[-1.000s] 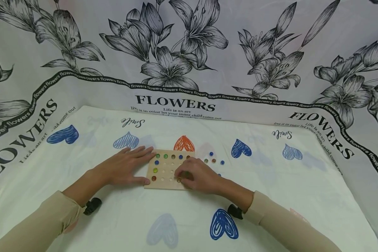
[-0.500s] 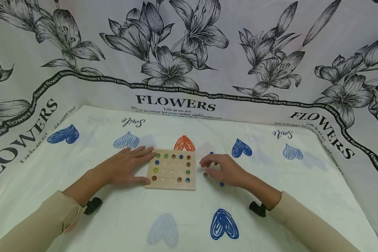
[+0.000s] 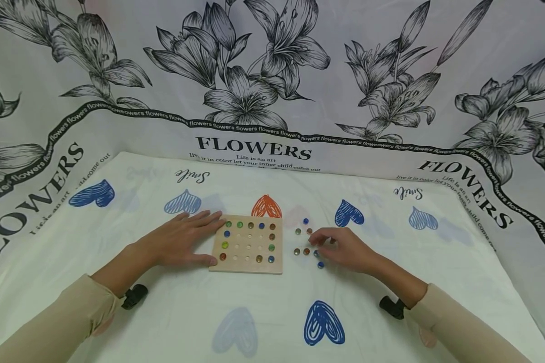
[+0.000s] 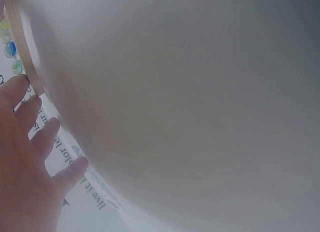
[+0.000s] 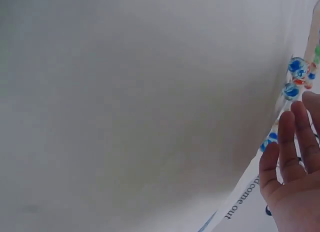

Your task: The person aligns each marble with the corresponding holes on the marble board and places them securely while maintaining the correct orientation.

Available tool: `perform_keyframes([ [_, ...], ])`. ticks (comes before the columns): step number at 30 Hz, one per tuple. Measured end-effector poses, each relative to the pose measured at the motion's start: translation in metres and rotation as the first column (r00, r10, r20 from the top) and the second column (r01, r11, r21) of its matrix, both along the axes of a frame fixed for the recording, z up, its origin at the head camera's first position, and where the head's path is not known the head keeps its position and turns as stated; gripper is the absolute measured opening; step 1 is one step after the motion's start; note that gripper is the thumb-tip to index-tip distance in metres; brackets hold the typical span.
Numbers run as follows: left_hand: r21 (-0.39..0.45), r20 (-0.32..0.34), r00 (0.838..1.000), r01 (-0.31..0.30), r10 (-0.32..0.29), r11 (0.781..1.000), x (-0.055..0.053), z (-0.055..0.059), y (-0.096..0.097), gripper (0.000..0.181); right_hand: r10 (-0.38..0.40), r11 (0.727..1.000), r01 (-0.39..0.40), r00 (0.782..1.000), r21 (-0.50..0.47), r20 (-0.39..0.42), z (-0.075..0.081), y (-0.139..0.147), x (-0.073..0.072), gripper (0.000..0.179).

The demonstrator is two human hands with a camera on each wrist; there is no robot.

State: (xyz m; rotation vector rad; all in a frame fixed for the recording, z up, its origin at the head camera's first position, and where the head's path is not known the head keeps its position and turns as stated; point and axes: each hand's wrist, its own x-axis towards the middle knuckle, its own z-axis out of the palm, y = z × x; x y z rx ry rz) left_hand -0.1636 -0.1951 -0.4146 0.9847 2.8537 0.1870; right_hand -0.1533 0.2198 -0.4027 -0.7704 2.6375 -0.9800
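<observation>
A square wooden board [image 3: 246, 268] with rows of round hollows lies mid-table. Glass marbles fill its top row, both side columns and part of the bottom row, such as a yellow-green marble [image 3: 224, 245]. My left hand [image 3: 179, 242] lies flat at the board's left edge, fingers spread, thumb and fingertips touching it. To the right of the board, my right hand [image 3: 345, 250] hovers at several loose marbles, fingers loosely bent, thumb apart from them. A blue marble [image 3: 316, 253] lies just under its fingertips. In the right wrist view, blue marbles [image 5: 297, 67] show beyond the fingertips.
Other loose marbles lie between board and right hand, among them a red marble [image 3: 306, 251] and a blue marble [image 3: 320, 264] nearer me. A white cloth [image 3: 172, 322] printed with hearts covers the table. Behind it hangs a flower-printed curtain [image 3: 272, 101].
My right hand has moved right, from over the board's lower right to the loose marbles. A blue marble shows in the board's lower right corner, earlier covered. My left hand stays put.
</observation>
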Motion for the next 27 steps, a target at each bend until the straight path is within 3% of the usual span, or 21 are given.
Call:
perform_keyframes([
  [16, 0.006, 0.007, 1.000, -0.006, 0.006, 1.000, -0.001, 0.000, 0.000, 0.099, 0.070, 0.997, -0.071, 0.997, 0.039, 0.032, -0.008, 0.005, -0.003, 0.032],
  [27, 0.008, 0.009, 1.000, -0.003, 0.003, 1.000, 0.001, 0.001, 0.000, 0.099, 0.039, 0.999, -0.039, 0.999, 0.005, 0.009, -0.001, -0.005, -0.005, 0.028],
])
